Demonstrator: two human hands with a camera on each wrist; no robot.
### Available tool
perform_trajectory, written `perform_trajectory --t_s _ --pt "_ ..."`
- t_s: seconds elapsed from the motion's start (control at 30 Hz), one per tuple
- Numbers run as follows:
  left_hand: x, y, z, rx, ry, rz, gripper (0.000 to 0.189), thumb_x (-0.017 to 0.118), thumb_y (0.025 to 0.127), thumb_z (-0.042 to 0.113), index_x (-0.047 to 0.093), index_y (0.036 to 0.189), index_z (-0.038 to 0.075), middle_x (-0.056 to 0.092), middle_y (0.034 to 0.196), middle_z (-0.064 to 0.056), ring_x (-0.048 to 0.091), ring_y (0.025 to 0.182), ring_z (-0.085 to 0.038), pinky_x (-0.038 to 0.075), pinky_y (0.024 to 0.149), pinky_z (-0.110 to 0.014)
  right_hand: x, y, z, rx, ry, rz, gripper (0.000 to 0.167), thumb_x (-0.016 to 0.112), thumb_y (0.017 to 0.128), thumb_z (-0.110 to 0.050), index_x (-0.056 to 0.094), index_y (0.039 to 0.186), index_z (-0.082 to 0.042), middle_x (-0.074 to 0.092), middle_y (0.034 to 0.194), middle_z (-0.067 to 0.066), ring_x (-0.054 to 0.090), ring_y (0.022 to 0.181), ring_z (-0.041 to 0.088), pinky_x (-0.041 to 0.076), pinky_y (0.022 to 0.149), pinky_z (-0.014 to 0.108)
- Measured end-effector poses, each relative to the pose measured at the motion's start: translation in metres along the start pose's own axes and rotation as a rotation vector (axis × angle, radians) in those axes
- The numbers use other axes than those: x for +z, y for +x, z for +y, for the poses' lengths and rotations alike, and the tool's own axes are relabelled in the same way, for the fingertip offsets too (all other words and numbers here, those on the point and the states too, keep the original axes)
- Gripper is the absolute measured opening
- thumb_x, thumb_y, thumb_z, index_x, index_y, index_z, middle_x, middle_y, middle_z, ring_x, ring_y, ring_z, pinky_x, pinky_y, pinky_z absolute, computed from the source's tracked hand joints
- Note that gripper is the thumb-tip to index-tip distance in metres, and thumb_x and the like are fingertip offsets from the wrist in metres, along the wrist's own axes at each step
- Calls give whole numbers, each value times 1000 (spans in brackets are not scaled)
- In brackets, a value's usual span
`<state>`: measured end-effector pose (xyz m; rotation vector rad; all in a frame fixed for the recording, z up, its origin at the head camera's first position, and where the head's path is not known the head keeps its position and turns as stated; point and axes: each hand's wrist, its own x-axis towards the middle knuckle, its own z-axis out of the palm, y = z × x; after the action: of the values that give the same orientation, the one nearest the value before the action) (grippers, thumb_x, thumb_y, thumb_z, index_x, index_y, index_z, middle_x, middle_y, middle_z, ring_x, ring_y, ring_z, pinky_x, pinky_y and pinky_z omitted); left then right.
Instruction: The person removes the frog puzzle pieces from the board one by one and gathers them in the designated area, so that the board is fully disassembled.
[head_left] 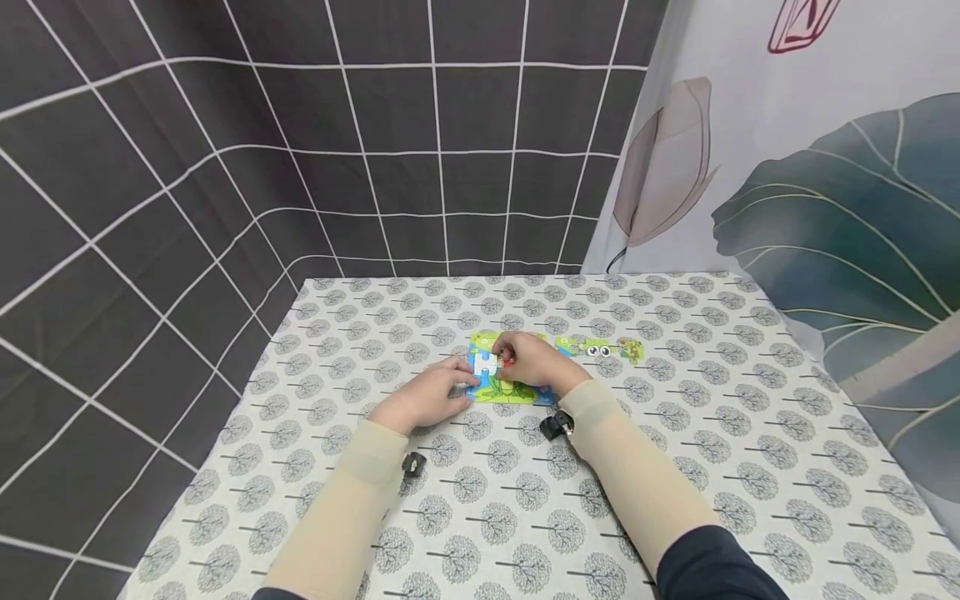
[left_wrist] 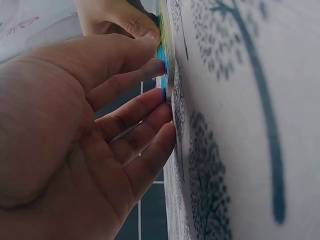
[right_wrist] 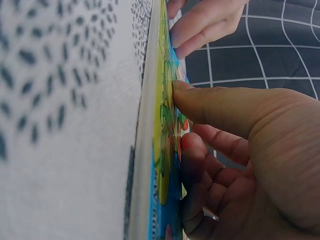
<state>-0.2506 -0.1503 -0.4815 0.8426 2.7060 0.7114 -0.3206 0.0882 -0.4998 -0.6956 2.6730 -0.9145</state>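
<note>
A green and blue jigsaw puzzle lies flat on the table, with a white jigsaw-shaped patch in its left part. My left hand touches the puzzle's left edge with extended fingers, as the left wrist view shows. Over the puzzle, my right hand has its thumb and bent fingers around a small puzzle piece with red on it. Its thumb tip rests at the puzzle's surface in the right wrist view. The right hand hides much of the puzzle's upper middle, and most of that piece.
Right of the puzzle lie loose puzzle pieces, one with two cartoon eyes and a green and brown one. A tree-print cloth covers the table. A dark grid curtain hangs behind, a leaf-print curtain at the right.
</note>
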Motion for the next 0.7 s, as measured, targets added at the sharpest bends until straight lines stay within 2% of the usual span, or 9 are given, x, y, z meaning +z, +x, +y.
perform_trajectory --t_s 0.13,0.37,0.7 --pt "0 0 0 -1 -14 3 40 73 98 21 69 138 12 54 146 -6 50 138 -29 38 121 -47 -1 0 -1 -21 -23 25 31 86 86 -17 67 111 -13 63 90 -1 58 80 16 54 77 34" --pt "0 0 0 -4 -16 0 41 73 98 20 69 138 12 53 148 -7 50 139 -30 37 122 -47 -2 -1 -3 -45 -62 52 24 81 89 -11 67 108 -14 63 86 -3 58 76 15 54 74 33" --pt "0 -1 1 -9 -19 1 40 74 98 20 70 137 13 54 143 -5 51 136 -27 39 120 -44 -1 -1 -6 -55 -125 59 22 78 91 -12 72 112 -11 63 81 -5 58 71 13 54 73 31"
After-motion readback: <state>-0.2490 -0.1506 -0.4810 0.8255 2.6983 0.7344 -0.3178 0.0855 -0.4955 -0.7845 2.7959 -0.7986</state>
